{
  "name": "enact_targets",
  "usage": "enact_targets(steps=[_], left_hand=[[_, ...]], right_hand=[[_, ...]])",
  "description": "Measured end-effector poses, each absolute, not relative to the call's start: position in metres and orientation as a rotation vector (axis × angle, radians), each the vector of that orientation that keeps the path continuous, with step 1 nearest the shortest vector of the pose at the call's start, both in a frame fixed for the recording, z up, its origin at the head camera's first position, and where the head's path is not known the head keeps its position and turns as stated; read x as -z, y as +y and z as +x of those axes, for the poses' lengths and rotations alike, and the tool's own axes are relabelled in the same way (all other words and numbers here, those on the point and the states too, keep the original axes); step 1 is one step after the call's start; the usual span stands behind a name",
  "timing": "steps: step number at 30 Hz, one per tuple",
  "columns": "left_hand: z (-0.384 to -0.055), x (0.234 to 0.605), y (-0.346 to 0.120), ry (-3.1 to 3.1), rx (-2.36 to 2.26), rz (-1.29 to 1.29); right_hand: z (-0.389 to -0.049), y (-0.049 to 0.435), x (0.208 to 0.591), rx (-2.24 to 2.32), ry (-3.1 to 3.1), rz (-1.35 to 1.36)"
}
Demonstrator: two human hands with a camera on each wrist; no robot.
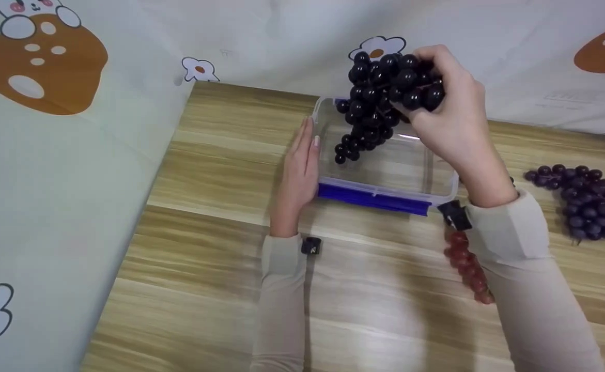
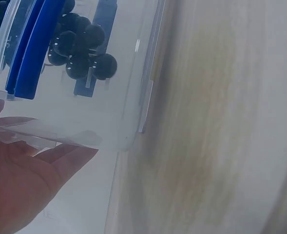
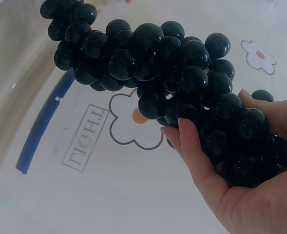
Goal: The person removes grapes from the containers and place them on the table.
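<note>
My right hand (image 1: pixel 454 111) grips a bunch of black grapes (image 1: pixel 369 98) by its thick end, fingers curled round it. The narrow end hangs down over the clear plastic container (image 1: pixel 374 190), which has a blue clasp (image 1: pixel 372 199) along its near side. In the right wrist view the thumb and fingers of the right hand (image 3: pixel 250 190) hold the grapes (image 3: pixel 148 63) from both sides. My left hand (image 1: pixel 299 173) lies with straight fingers along the container's left wall. Through that wall the left wrist view shows the lower grapes (image 2: pixel 80 53).
To the right lies a bunch of dark purple grapes (image 1: pixel 589 201). A bunch of red grapes (image 1: pixel 467 266) rests on the wooden table (image 1: pixel 214 170), partly behind the right sleeve. A pale patterned sheet (image 1: pixel 292 46) rises behind the table and covers the left side.
</note>
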State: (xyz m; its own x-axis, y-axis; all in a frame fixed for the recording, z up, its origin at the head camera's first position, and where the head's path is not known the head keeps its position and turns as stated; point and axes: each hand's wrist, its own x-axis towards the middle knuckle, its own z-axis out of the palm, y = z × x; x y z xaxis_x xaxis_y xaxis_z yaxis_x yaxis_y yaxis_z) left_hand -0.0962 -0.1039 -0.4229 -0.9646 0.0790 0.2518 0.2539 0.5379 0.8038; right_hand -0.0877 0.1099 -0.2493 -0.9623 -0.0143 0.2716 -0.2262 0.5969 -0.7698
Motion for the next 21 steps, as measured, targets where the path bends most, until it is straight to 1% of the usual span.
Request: enact_targets(steps=[11,21], left_hand=[[-0.097,0.422,-0.106,-2.564,1.424,-0.296],[-0.096,0.42,-0.107,-2.627,1.382,-0.259]], right_hand=[[-0.081,0.113,0.245,-1.301,-2.562,0.18],[-0.081,0.129,0.244,-1.245,-2.511,0.207]])
